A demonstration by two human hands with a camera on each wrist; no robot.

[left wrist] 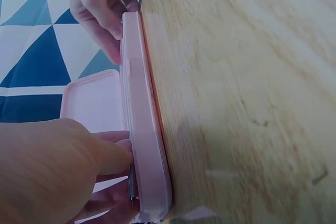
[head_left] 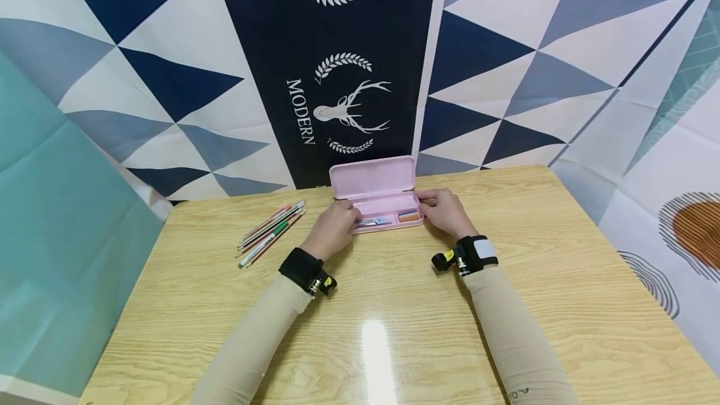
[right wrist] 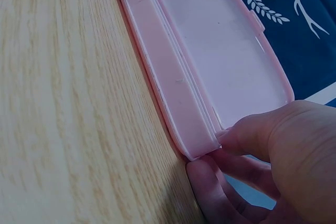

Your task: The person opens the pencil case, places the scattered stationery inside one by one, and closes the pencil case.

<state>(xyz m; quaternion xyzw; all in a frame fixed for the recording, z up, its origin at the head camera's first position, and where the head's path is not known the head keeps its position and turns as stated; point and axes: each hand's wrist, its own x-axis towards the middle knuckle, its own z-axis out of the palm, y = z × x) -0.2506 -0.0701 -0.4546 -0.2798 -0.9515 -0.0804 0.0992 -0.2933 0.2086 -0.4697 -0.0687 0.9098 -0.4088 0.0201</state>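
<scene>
An opened pink pencil case (head_left: 409,199) stands near the table's back edge, its lid (head_left: 372,178) raised behind it. My left hand (head_left: 332,226) reaches into the left end of its tray. There the fingers hold a slim metal-and-light-blue tool, seemingly a drawing compass (head_left: 371,222), whose thin dark metal tip (left wrist: 132,192) shows between them; they partly cover it. My right hand (head_left: 447,211) grips the case's right end. In the right wrist view its thumb (right wrist: 244,137) lies on the rim and its fingers (right wrist: 202,177) curl against the outer end wall.
A loose bundle of pencils (head_left: 272,230) and a green-and-white pen (head_left: 263,245) lies left of the case. Beside them, an orange-brown and blue block (head_left: 409,216) sits in the case's right compartment. Patterned cloth (head_left: 360,36) hangs close behind the wooden table (head_left: 405,305).
</scene>
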